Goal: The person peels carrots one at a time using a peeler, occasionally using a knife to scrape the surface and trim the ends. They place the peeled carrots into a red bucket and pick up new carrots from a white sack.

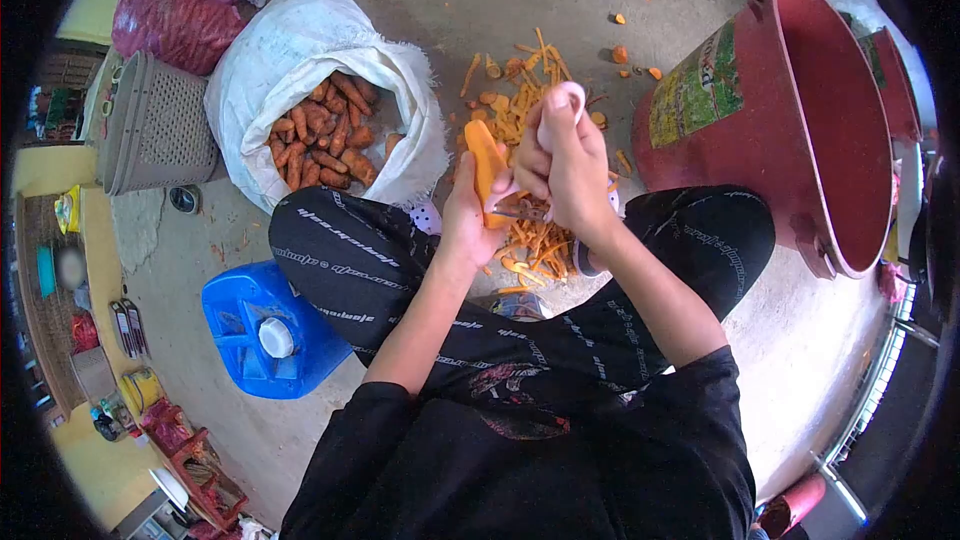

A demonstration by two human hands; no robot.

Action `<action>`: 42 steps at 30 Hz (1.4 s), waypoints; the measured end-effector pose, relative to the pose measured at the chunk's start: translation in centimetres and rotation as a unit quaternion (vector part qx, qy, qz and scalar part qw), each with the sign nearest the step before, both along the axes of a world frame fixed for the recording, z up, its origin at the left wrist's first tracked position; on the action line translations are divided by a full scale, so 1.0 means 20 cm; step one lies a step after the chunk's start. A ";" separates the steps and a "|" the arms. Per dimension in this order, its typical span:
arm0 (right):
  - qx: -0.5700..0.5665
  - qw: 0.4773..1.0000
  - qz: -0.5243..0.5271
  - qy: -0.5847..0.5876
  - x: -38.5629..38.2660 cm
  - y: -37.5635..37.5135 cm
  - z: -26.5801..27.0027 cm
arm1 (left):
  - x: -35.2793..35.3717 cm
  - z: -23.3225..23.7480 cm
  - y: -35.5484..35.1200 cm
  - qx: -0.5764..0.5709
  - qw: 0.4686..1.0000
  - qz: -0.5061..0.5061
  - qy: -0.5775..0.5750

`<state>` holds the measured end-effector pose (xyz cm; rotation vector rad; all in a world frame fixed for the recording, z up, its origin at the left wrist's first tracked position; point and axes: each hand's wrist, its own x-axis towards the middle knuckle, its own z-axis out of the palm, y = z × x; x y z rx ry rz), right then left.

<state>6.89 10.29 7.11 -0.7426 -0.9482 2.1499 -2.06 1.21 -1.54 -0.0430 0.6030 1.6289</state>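
My left hand [467,210] is closed around a peeled orange carrot [484,162], which it holds tilted over the floor. Just to the right, my right hand [572,165] grips a peeler, its pale handle [562,108] showing at the top of my fist. The dark blade [522,208] is near the carrot's lower end. Orange peelings [538,252] lie in a pile beneath and beyond both hands. An open white sack [290,50] at the upper left holds many unpeeled, soil-covered carrots [322,135].
A large red bucket [735,105] stands at the right, beside my knee. At the left are a blue jerrycan [255,325] and grey perforated baskets [172,120]. A red mesh sack [180,5] lies behind them. Small orange pieces [620,54] are scattered on the floor ahead.
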 end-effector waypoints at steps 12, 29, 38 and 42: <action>0.002 1.000 0.006 0.005 -0.01 -0.02 -0.05 | 0.02 0.05 0.00 -0.029 1.000 0.012 0.004; 0.118 0.964 -0.110 -0.210 -0.15 0.47 -0.42 | 0.17 0.07 -0.07 -0.053 0.980 -0.098 0.164; 0.337 0.900 -0.136 -0.242 -0.06 0.44 -0.31 | 0.02 0.04 -0.02 -0.047 0.997 -0.032 0.046; 0.047 0.996 -0.071 0.003 -0.02 0.14 0.02 | 0.07 0.21 0.04 -0.047 0.997 0.005 0.059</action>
